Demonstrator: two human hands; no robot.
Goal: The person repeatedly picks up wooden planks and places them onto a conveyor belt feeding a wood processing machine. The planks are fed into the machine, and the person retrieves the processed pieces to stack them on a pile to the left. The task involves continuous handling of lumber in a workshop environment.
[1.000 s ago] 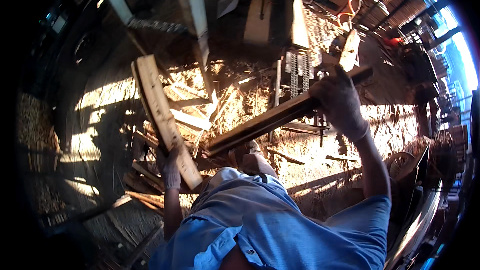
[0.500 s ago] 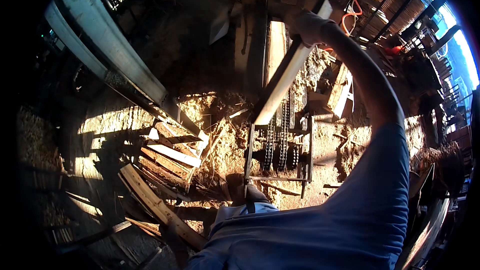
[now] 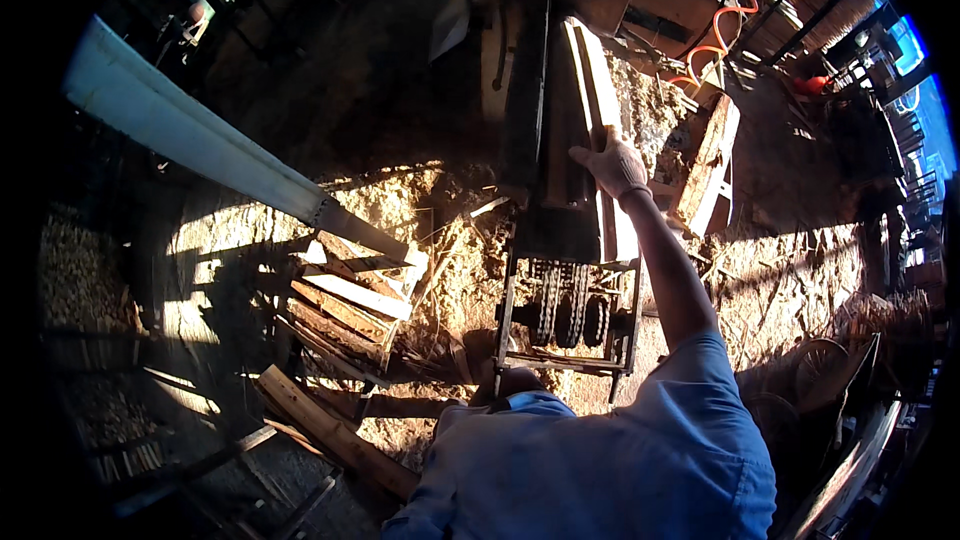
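Note:
My right hand (image 3: 614,166) lies on a long squared timber (image 3: 592,80), its thumb spread to the left and the fingers reaching forward. It looks laid on the wood, not wrapped round it. The timber lies lengthwise on a conveyor frame, its right edge in bright sun and its left part in deep shadow. Toward me, the machine's metal chains (image 3: 572,305) show inside a frame (image 3: 560,362). My left hand does not show.
To the left, a long pale metal beam (image 3: 190,120) slants over stacked boards (image 3: 345,305). Another plank (image 3: 335,430) lies nearer to me. Right of the conveyor are a rough slab of wood (image 3: 708,165) and an orange hose (image 3: 722,25). Sawdust covers the ground.
The timber, tilted in my right hand before, now lies straight along the conveyor. My right hand has come closer to me and has loosened from its grip to rest on the wood.

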